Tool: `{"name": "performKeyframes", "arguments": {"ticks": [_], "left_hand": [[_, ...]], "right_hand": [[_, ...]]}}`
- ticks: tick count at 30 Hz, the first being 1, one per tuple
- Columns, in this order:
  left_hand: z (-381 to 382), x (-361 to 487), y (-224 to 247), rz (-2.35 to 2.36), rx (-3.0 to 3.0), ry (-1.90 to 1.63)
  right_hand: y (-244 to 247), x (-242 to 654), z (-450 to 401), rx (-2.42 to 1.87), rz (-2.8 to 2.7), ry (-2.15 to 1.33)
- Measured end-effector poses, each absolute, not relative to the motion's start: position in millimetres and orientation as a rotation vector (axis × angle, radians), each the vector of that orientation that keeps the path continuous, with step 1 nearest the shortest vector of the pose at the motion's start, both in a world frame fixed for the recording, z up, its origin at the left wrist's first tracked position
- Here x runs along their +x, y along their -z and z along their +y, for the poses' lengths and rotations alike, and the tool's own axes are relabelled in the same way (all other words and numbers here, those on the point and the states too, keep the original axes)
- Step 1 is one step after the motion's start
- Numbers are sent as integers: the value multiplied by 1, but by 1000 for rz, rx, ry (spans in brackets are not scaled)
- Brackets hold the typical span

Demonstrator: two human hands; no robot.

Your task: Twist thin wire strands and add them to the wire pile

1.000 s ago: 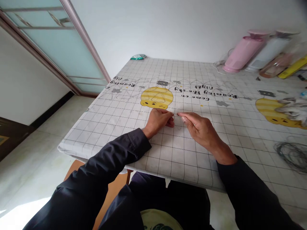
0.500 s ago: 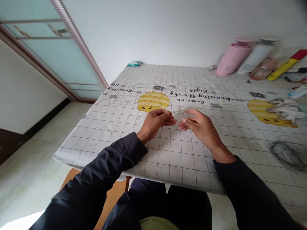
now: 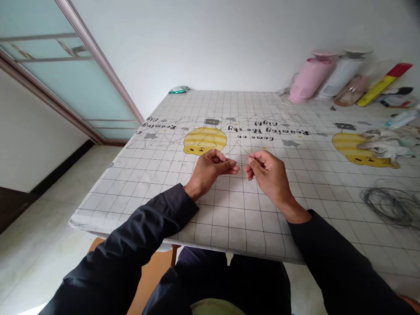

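I log one wire (image 3: 245, 151), bend made, sides unjoined, pinched by fingers of left hand (image 3: 210, 168) and right hand (image 3: 271, 177), inside the counter's (image 3: 229, 218) front edge; coil (image 3: 390, 206) untouched.

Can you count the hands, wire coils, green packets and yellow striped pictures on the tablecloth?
Hands: 2 (left hand, right hand)
Wire coil: 1
Green packet: 1
Yellow striped pictures: 2
Total: 6
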State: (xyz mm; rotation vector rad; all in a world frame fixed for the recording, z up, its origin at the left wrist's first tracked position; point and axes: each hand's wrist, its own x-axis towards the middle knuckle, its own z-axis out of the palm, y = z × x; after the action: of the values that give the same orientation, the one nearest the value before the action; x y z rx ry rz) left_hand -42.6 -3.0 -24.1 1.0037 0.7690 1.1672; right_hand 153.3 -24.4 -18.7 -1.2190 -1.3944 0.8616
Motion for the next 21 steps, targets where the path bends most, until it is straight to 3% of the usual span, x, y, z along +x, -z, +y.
{"name": "performKeyframes", "arguments": {"ticks": [4, 13, 21], "left_hand": [[-6, -41, 23, 737, 984, -1180], [6, -57, 19, 653, 992, -947], [9, -65, 17, 633, 1078, -962]], "right_hand": [[17, 153, -26, -1259, -1347, -859], [24, 157, -30, -1185, -1662, -469], [23, 161, -29, -1202, -1627, -440]]}}
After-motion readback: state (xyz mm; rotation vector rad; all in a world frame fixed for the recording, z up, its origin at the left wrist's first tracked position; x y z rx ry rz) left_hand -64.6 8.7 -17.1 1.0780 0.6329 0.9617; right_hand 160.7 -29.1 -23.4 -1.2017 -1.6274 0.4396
